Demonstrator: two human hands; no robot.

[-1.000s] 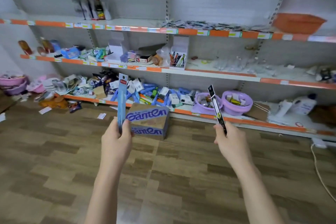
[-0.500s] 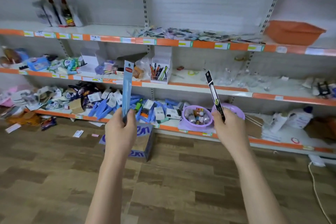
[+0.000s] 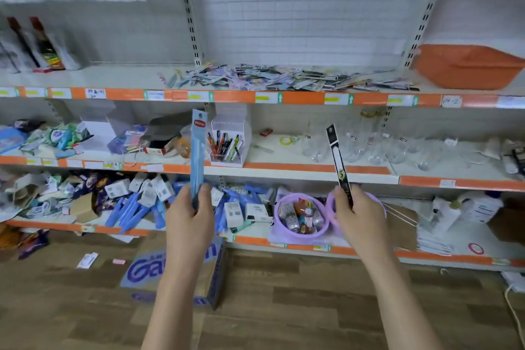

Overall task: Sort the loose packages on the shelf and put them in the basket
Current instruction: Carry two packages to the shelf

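Note:
My left hand (image 3: 189, 219) grips the lower end of a long blue package (image 3: 198, 150) and holds it upright in front of the shelves. My right hand (image 3: 353, 216) pinches the lower end of a narrow black package (image 3: 337, 162), tilted slightly left. A flat heap of loose packages (image 3: 284, 78) lies spread along the upper orange-edged shelf (image 3: 306, 98), above both hands. An orange basket (image 3: 466, 67) sits at the right end of that shelf.
The middle shelf carries a pen holder (image 3: 227, 145) and clear glasses (image 3: 369, 145). Two purple bowls (image 3: 301, 217) and blue packs (image 3: 133, 212) crowd the bottom shelf. A Ganten cardboard box (image 3: 179, 270) stands on the wooden floor beneath my arms. A white cable (image 3: 514, 310) trails at right.
The view has moved closer to the shelves and tilted up. Both hands have risen with their packages, now in front of the lower and middle shelves.

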